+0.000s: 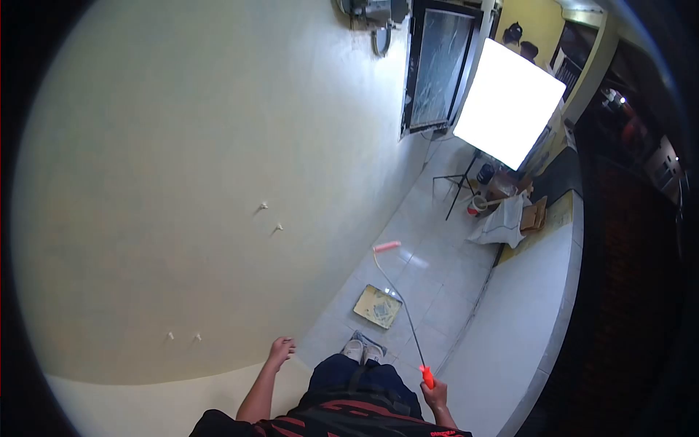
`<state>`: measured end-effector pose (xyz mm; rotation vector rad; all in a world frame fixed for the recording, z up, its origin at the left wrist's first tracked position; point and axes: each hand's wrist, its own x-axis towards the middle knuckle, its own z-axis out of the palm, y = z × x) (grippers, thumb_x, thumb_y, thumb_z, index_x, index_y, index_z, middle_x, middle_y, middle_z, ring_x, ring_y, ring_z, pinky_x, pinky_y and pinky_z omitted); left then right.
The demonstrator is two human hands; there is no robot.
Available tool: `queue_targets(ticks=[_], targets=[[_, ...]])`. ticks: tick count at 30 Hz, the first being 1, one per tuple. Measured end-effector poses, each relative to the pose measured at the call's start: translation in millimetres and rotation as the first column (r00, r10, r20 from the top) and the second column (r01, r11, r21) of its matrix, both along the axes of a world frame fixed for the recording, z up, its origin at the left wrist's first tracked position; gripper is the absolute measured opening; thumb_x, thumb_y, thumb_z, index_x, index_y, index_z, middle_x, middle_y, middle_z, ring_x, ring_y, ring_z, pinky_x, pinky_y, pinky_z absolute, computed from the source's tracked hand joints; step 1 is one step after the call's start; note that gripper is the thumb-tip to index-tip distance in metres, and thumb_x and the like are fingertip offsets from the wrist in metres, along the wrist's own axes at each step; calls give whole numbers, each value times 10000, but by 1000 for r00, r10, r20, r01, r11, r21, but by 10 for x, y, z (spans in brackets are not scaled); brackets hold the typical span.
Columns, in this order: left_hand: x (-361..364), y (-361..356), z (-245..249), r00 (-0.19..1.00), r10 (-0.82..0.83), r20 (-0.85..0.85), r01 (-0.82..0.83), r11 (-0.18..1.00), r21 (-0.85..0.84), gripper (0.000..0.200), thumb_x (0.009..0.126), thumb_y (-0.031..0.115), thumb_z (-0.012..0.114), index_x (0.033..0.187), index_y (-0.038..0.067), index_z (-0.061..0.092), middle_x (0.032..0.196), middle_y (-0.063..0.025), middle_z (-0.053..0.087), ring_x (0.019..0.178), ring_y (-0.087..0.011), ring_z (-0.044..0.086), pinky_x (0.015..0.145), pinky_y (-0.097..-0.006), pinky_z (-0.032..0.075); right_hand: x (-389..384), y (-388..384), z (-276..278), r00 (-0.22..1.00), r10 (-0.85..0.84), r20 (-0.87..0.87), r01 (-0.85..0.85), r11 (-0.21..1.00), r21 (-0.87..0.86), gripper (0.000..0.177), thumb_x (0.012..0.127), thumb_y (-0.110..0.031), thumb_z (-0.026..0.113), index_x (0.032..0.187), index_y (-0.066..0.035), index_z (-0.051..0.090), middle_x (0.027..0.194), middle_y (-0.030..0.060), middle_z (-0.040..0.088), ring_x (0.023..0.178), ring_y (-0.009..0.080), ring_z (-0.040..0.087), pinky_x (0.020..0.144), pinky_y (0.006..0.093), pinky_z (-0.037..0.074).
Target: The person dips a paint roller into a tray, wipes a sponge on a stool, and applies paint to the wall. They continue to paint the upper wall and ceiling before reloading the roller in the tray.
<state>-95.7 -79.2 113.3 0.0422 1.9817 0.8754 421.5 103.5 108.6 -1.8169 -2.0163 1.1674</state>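
My right hand [435, 394] is wrapped round the orange handle of a paint roller [388, 247]. Its long thin rod slants up and left to a pink roller head, which appears above the tiled floor. Near the wall, my left hand [282, 349] has its fingers curled, and whatever they may hold is too small to make out. A paint tray [378, 306] with yellowish paint lies on the floor just beyond my shoes. On the pale wall [182, 182] to the left, several small white pegs stick out.
A bright softbox light [510, 103] stands on a tripod beyond the tray. Near it are a bucket [477, 205], a white sack [501, 222] and cardboard. A dark-framed window [440, 69] opens from the left wall. A low wall [520, 313] runs along the right. Two people's heads show behind the light.
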Motion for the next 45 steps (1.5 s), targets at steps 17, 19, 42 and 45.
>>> queue_targets(ticks=[17, 19, 42, 45], targets=[[735, 2987, 2152, 946, -325, -8, 166, 463, 870, 726, 1062, 619, 342, 1517, 54, 376, 1309, -153, 598, 1211, -248, 595, 1048, -427, 468, -2470, 1440, 867, 722, 185, -666, -149, 983, 111, 231, 930, -206, 702, 808, -26, 622, 596, -5, 567, 486, 98, 561, 453, 283, 445], [742, 3055, 2278, 950, -311, 5, 144, 455, 879, 698, 1063, 610, 356, 1500, 66, 398, 1285, -148, 611, 1197, -242, 603, 1034, -417, 473, -2605, 1505, 894, 716, 197, -669, -145, 980, 133, 232, 934, -203, 699, 806, -26, 621, 595, -7, 561, 487, 96, 560, 453, 284, 446], [1428, 1573, 1171, 994, 107, -13, -54, 599, 799, 339, 1110, 361, 447, 1123, 37, 548, 993, -90, 675, 978, -173, 698, 897, -337, 575, -2066, 612, -273, 603, 387, -698, -651, 744, -150, 197, 927, -202, 694, 860, -37, 611, 675, -8, 592, 592, 95, 555, 538, 279, 433], [1397, 1436, 1279, 988, 152, -39, -50, 537, 842, 329, 1113, 316, 449, 1102, 5, 552, 964, -97, 670, 961, -167, 695, 868, -325, 578, -2201, 650, -210, 572, 455, -683, -706, 697, -126, 211, 926, -209, 706, 868, -31, 610, 681, -7, 596, 592, 92, 555, 536, 279, 436]])
